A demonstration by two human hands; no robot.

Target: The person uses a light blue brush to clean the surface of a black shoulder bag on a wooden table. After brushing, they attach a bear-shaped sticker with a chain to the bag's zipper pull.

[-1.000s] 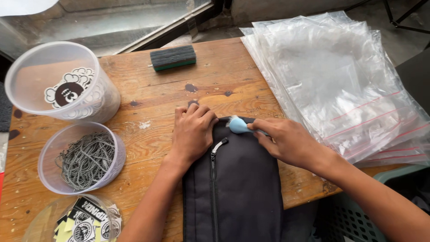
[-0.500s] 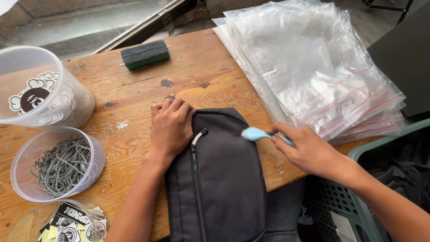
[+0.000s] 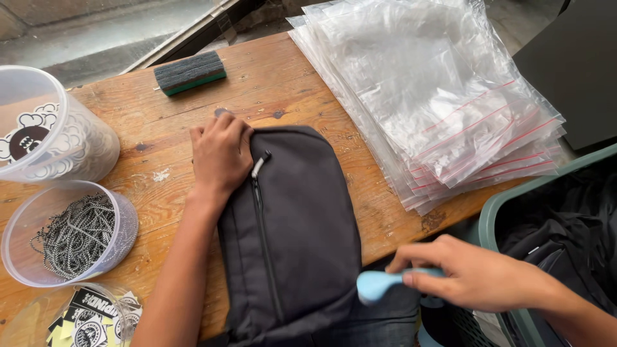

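Note:
A black zippered sling bag [image 3: 302, 238] lies on the wooden table [image 3: 321, 96], its zip running lengthwise with a white pull near the top. My left hand [image 3: 220, 154] rests flat on the bag's upper left corner, pressing it down. My right hand [image 3: 472, 275] is off the table's front edge at the lower right, fingers closed round a light blue handle [image 3: 376, 284] of a small tool. The tool's working end is hidden by my fingers.
A stack of clear zip bags [image 3: 437, 96] with red seals covers the table's right side. A dark scrub pad [image 3: 190, 72] lies at the back. At left stand a clear tub of ball chains [image 3: 71, 234], a printed clear tub [image 3: 51, 128] and a stickers container [image 3: 90, 318]. A green crate [image 3: 514, 212] of dark bags sits at right.
My right hand has carried the blue tool from the bag's top edge down along its right side and off the table's front edge. My left hand stayed on the bag.

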